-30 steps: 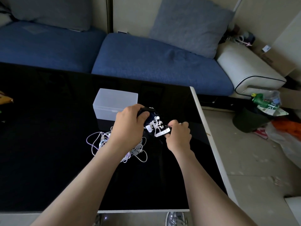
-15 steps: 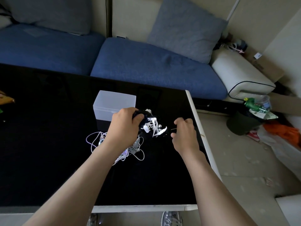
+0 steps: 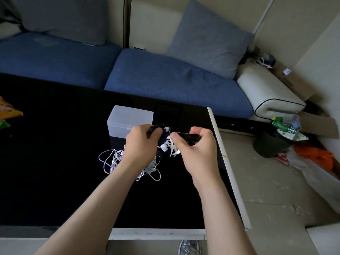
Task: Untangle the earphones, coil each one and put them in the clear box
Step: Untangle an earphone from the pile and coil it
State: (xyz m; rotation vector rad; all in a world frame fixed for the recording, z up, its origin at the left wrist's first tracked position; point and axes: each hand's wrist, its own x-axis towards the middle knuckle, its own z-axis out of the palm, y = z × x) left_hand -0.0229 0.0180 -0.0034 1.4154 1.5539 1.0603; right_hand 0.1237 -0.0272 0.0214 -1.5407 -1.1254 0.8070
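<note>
A tangle of white earphone cables (image 3: 110, 160) lies on the black table (image 3: 55, 162), partly hidden under my left wrist. The clear box (image 3: 128, 119) stands closed just behind it. My left hand (image 3: 139, 144) grips a dark blue and white bundle (image 3: 166, 145) held a little above the table, with a dark loop showing over its fingers. My right hand (image 3: 197, 153) is right beside the bundle, its fingers curled round a dark piece (image 3: 191, 139) that comes off it. What exactly the dark piece is cannot be told.
The table's white edge (image 3: 226, 162) runs close to my right hand, with bare floor beyond. A blue sofa (image 3: 174, 80) with grey cushions sits behind the table. Snack packets (image 3: 9, 111) lie at the far left. Rubbish and a green bottle (image 3: 281, 124) are on the floor at right.
My right hand let go of the bundle's white end, drew off to the right, then came back higher and closed round a dark piece. My left hand kept holding the bundle.
</note>
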